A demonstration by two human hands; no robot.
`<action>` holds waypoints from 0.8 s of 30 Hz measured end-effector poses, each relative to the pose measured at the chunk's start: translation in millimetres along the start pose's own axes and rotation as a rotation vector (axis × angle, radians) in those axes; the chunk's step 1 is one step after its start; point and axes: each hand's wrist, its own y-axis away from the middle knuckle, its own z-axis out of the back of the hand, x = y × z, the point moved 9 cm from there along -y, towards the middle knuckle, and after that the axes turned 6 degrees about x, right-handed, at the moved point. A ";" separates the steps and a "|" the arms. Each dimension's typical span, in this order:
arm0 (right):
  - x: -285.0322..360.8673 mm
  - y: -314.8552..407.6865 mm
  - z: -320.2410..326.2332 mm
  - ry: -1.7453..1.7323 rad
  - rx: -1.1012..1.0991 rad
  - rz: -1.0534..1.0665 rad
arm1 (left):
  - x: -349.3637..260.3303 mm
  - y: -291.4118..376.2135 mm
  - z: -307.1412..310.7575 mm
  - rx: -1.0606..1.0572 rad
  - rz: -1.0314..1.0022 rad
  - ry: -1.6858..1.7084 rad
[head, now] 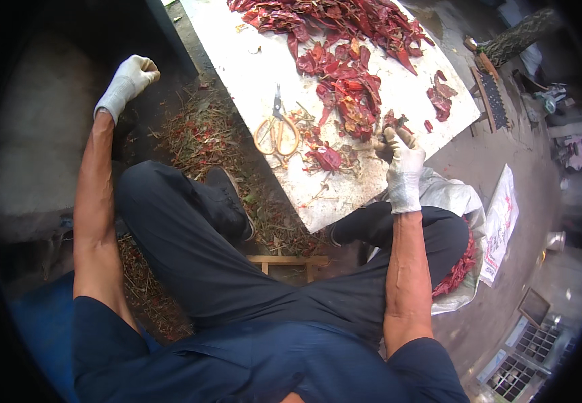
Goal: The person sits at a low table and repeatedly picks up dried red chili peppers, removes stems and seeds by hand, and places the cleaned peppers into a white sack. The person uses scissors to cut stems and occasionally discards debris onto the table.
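My left hand (134,79), in a white knit glove, is raised to the left of the white board (250,65). Its fingers are curled in, and no object shows in it. My right hand (405,153), gloved too with stained fingertips, rests at the board's right side, bent fingers close to small dried red pepper pieces (394,121). Whether it pinches anything is hidden. Just left of it lies a cluster of dried red peppers (356,101), running up to a larger heap (336,17). Scissors with tan handles (277,126) lie partly spread on the board, beside loose stems (321,189).
Stems and red scraps (205,136) litter the ground left of the board. By my right knee stands a white woven sack (452,186) with dried peppers (459,272). A printed white bag (500,229) lies beyond it. A wooden frame (288,260) sits between my legs.
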 end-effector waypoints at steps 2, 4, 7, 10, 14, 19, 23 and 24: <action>-6.9 -1.6 0.1 0.087 0.079 -0.034 | -42.3 9.8 19.5 -0.066 -0.102 0.017; -20.8 -0.7 -0.7 0.151 0.137 -0.121 | -93.5 22.0 31.2 -0.089 -0.223 0.061; -43.3 -2.5 -1.0 0.236 0.184 -0.291 | -176.9 48.1 35.0 -0.084 -0.421 0.094; -33.8 -24.3 14.5 0.190 0.116 -0.226 | -245.1 79.0 19.7 -0.026 -0.512 0.129; -10.3 -72.1 51.9 0.100 -0.036 -0.120 | -313.6 116.8 -10.2 0.032 -0.744 0.213; 16.8 -147.6 111.5 0.239 -0.186 -0.111 | -324.8 112.5 -49.8 0.203 -0.720 0.144; 26.6 -185.3 157.0 0.449 -0.260 -0.062 | -310.4 99.8 -60.6 0.194 -0.653 0.105; 37.6 -187.2 162.6 0.627 -0.284 0.041 | -307.8 97.5 -62.9 0.195 -0.640 0.088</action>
